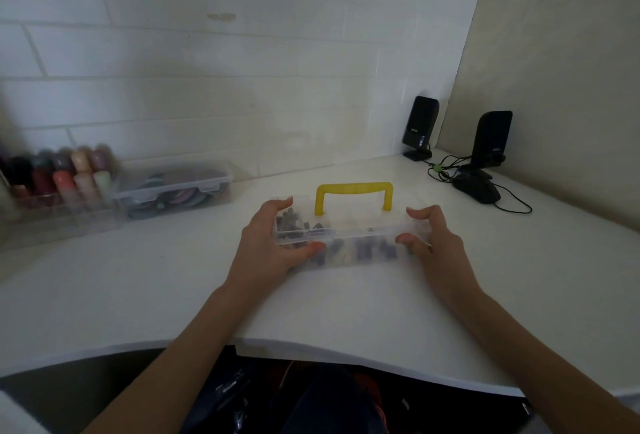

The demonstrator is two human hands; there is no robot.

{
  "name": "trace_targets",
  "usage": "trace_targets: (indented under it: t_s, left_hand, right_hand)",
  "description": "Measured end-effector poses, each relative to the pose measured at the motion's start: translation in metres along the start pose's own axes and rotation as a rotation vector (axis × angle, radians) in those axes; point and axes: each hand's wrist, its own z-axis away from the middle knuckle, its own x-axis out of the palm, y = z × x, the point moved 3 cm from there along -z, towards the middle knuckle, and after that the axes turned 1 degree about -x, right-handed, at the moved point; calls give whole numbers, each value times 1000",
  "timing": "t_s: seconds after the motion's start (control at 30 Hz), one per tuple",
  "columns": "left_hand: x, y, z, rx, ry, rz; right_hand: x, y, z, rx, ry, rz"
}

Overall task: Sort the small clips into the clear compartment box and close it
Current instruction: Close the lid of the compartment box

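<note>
A clear compartment box (360, 225) with a yellow handle (354, 195) sits on the white desk (311, 298), straight ahead. Small dark clips (363, 249) show through its walls in several compartments. My left hand (273, 243) grips the box's left end, thumb on the front and fingers over the back corner. At the right end my right hand (431, 237) holds it the same way, thumb pressed on the front edge. The lid lies down on the box; whether it is latched is not visible.
At the left stand a clear lidded container (173, 189) of coloured discs and a clear rack of small coloured bottles (59, 179). Two black speakers (420, 127) and a black mouse (479, 189) with cables occupy the back right corner. The desk's curved front edge is near my body.
</note>
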Motion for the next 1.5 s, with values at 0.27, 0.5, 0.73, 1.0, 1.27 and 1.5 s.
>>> trace_targets:
  t_s: [0.27,0.5,0.73,1.0,1.27,1.5]
  left_hand:
    - [0,-15,-38,304,210,-470]
    - [8,-52,-94,388,193,-808]
    - [-19,-84,-140,368,260,-1017]
    - [-23,-99,-143,310,329,-907]
    - [-25,-100,-144,303,383,-874]
    - [-26,-102,-145,335,378,-894]
  right_hand:
    - [39,-2,-56,-39,-22,-6]
    - [92,0,-125,-42,51,26]
    - [148,-6,-189,-53,12,-15]
    - [159,1,-191,-146,-18,53]
    - [199,-63,-187,-504,46,595]
    - [213,-69,-214,-435,-41,550]
